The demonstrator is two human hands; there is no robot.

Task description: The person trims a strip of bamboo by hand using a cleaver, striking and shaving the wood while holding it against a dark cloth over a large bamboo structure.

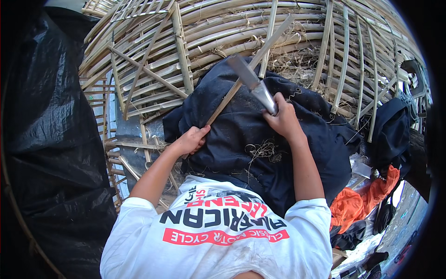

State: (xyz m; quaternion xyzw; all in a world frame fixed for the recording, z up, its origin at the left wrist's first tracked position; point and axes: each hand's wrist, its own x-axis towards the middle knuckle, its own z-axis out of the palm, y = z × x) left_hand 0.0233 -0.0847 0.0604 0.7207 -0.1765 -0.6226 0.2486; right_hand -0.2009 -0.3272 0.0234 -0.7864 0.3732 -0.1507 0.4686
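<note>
My left hand (193,140) is closed around the near end of a long, thin bamboo strip (225,102), which slants up to the far right. In my right hand (284,120) is a broad-bladed knife (243,72) with a silvery metal socket below the blade. Its blade crosses the bamboo strip about midway, pointing up and left; whether it touches the strip I cannot tell. Dark cloth (232,146) covers my lap beneath both hands. A small tangle of thin shavings (263,150) lies on the cloth between my forearms.
Ahead, bamboo slatwork (218,35) spans the far side, with several loose strips leaning on it and shavings (297,60) scattered there. A black plastic sheet (55,139) hangs at left. Orange cloth (348,209) and dark fabric (390,132) lie at right.
</note>
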